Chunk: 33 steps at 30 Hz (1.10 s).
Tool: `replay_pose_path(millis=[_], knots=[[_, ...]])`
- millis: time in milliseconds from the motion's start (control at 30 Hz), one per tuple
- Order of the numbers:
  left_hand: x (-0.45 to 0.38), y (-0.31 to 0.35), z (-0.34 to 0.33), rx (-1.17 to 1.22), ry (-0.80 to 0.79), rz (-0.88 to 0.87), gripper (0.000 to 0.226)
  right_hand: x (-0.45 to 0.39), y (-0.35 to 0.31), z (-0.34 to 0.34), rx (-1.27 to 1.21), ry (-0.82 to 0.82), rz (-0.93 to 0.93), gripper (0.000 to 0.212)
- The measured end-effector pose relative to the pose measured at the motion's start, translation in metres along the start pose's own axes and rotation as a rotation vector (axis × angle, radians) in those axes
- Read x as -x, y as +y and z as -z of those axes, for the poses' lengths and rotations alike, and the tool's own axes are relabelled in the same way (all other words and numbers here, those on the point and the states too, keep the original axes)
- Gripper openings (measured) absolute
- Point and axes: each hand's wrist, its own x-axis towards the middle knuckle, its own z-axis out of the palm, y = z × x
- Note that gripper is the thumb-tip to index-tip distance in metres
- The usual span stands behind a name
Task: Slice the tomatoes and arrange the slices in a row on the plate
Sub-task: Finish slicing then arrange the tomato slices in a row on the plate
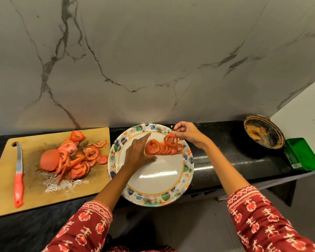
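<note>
Now arranging: the right hand [187, 134] pinches a slice [170, 140] over the row [162, 148] at the plate's [153, 195] one o'clock; the left hand [137, 153] lies flat, steadying the row's nine-o'clock end. Next, I judge, it must overlap neatly.

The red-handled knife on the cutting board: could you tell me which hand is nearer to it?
Left. The left hand rests on the plate beside the board; the right hand is farther off, pinching a slice.
</note>
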Motion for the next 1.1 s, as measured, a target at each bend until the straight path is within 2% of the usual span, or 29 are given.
replay_pose_path(millis=[67, 200, 367, 500, 867, 1100], knots=[[0.001, -0.008, 0.003, 0.022, 0.006, 0.016, 0.087, -0.002, 0.0, -0.002, -0.002, -0.018, 0.001, 0.019], [0.002, -0.013, 0.002, 0.057, 0.011, 0.016, 0.072, -0.007, -0.005, -0.008, 0.02, -0.09, -0.002, 0.018], [-0.002, -0.006, -0.003, 0.092, -0.007, 0.053, 0.068, -0.018, -0.015, -0.024, 0.088, -0.213, -0.037, 0.019], [-0.003, -0.006, -0.004, 0.079, -0.018, 0.05, 0.064, -0.026, -0.017, -0.03, 0.129, -0.217, -0.044, 0.018], [0.003, -0.023, 0.013, -0.037, 0.016, 0.058, 0.071, -0.03, -0.014, -0.016, 0.079, -0.166, -0.027, 0.019], [0.009, -0.03, 0.031, -0.015, -0.042, 0.034, 0.072, -0.039, -0.025, -0.046, 0.197, -0.332, -0.074, 0.019]])
